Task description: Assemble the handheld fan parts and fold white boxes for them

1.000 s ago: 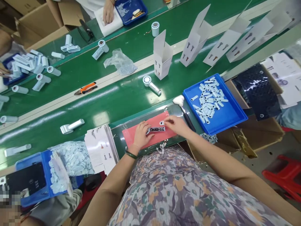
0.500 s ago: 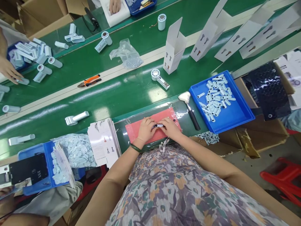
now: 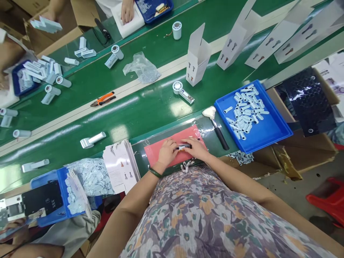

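Over a red mat (image 3: 153,152), both hands hold a small oblong part (image 3: 184,146) between their fingertips. Dark and pale areas show on its upper side; fine detail is too small to read. My left hand (image 3: 167,152) pinches the left end, while my right hand (image 3: 196,147) grips the right end, fingers bent. Right of the mat lies a black-handled tool (image 3: 220,136) with a white wrapped head. A blue tray (image 3: 268,134) beyond it holds many pale oblong pieces (image 3: 245,113). Ahead on the green surface sits a round-headed pale device (image 3: 177,87) with its handle's inside exposed.
White boxes (image 3: 197,66) stand at the right. Orange-handled pliers (image 3: 103,99) and a clear plastic bag (image 3: 142,68) lie farther back. Printed sheets (image 3: 119,166) and a bag of pale parts (image 3: 92,177) sit at left. Co-workers' hands (image 3: 127,11) appear across the green surface (image 3: 139,104).
The small part has turned in my fingers, showing more of its dark upper side. At upper left, a co-worker's hand now holds pale pieces in the air. My view has shifted slightly.
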`<action>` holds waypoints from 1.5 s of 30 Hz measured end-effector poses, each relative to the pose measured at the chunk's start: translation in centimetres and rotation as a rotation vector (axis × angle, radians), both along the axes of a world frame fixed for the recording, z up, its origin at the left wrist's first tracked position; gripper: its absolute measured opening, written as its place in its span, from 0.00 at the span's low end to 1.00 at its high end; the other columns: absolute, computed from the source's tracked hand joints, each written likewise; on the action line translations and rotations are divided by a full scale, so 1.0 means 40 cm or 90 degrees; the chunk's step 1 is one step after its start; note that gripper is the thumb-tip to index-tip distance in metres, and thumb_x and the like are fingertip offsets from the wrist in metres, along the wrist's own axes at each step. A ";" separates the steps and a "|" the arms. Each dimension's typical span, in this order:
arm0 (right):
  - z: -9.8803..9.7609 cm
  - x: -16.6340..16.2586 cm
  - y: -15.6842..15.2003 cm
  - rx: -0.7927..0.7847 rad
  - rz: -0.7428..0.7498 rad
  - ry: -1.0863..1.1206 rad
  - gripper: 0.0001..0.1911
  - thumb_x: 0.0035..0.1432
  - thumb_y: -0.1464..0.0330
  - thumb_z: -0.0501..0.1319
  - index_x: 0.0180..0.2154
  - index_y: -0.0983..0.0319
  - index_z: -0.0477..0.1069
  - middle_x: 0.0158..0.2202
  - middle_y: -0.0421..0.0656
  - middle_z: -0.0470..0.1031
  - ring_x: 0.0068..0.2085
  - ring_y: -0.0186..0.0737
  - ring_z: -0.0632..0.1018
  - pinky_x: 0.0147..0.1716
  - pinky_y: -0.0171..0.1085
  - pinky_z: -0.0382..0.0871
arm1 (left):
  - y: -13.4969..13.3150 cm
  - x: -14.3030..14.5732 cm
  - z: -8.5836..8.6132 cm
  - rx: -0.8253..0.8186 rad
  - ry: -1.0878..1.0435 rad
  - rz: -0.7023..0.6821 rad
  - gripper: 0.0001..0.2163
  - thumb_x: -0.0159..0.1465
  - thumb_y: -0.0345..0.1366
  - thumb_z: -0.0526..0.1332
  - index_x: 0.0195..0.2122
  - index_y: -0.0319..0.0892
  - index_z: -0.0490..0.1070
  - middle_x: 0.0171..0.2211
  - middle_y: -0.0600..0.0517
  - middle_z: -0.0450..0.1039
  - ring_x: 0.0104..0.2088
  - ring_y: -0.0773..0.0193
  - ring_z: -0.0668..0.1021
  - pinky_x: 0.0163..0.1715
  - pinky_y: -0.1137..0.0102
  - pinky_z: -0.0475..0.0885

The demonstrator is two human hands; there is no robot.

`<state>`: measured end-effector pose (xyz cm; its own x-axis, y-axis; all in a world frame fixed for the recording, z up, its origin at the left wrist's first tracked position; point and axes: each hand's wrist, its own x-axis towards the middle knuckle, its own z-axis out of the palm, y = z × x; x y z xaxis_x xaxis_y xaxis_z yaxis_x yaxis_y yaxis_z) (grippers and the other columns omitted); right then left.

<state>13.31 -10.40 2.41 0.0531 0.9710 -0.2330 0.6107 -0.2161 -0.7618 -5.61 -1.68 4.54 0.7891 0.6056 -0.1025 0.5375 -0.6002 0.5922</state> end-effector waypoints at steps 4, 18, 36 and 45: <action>0.004 -0.009 -0.016 -0.028 0.033 0.003 0.21 0.63 0.69 0.66 0.57 0.52 0.78 0.56 0.45 0.78 0.56 0.50 0.75 0.60 0.53 0.67 | -0.047 -0.010 0.006 -0.003 0.016 0.039 0.09 0.67 0.31 0.64 0.47 0.45 0.77 0.51 0.44 0.78 0.60 0.47 0.73 0.63 0.43 0.69; 0.021 -0.029 -0.004 -0.100 0.051 -0.037 0.22 0.68 0.69 0.60 0.61 0.53 0.75 0.58 0.48 0.77 0.57 0.53 0.71 0.57 0.51 0.64 | -0.029 0.009 0.024 -0.047 0.109 0.053 0.11 0.69 0.31 0.60 0.49 0.46 0.78 0.47 0.47 0.79 0.56 0.49 0.74 0.61 0.52 0.70; 0.029 -0.041 0.011 -0.115 0.040 -0.029 0.21 0.69 0.70 0.58 0.61 0.54 0.75 0.56 0.50 0.76 0.58 0.54 0.70 0.56 0.52 0.63 | -0.005 0.015 0.023 -0.013 0.172 0.012 0.11 0.68 0.30 0.58 0.47 0.46 0.77 0.44 0.45 0.78 0.53 0.48 0.74 0.55 0.52 0.71; 0.080 -0.021 0.015 -0.035 -0.017 -0.077 0.20 0.62 0.70 0.66 0.56 0.51 0.78 0.56 0.43 0.78 0.56 0.47 0.75 0.56 0.45 0.69 | 0.020 0.011 0.062 0.054 0.156 -0.072 0.15 0.63 0.29 0.63 0.50 0.46 0.77 0.47 0.45 0.77 0.51 0.49 0.76 0.54 0.54 0.75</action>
